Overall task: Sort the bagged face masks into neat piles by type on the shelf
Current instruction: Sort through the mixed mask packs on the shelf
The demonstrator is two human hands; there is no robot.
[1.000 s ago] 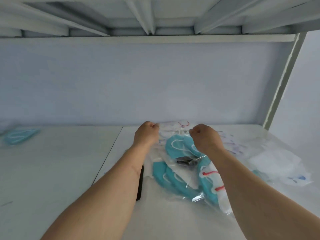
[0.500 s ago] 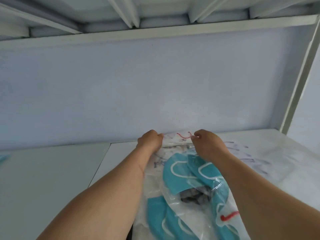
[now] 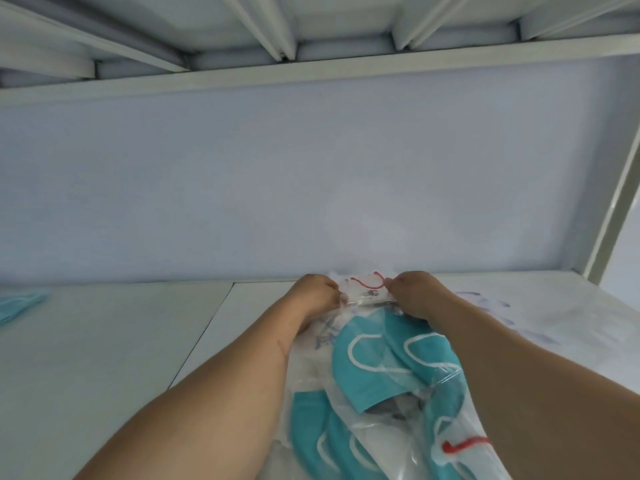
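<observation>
A clear plastic bag of teal face masks (image 3: pixel 377 362) with white ear loops lies on the white shelf (image 3: pixel 121 341), on top of more bagged teal masks (image 3: pixel 322 441). My left hand (image 3: pixel 317 294) and my right hand (image 3: pixel 412 292) both pinch the far top edge of that bag, close to the back wall. A red loop shows between the two hands. Another mask with a red loop (image 3: pixel 464 446) lies by my right forearm. One more teal mask (image 3: pixel 17 304) rests at the far left of the shelf.
Faint bagged white masks (image 3: pixel 498 306) lie on the shelf to the right. A white upright post (image 3: pixel 616 188) stands at the right end. The upper shelf's underside (image 3: pixel 311 32) with ribs hangs overhead. A seam (image 3: pixel 204 337) splits the shelf boards.
The view has tilted up and closer. Both hands, still pinching the bag's top edge, have pushed it further back toward the wall.
</observation>
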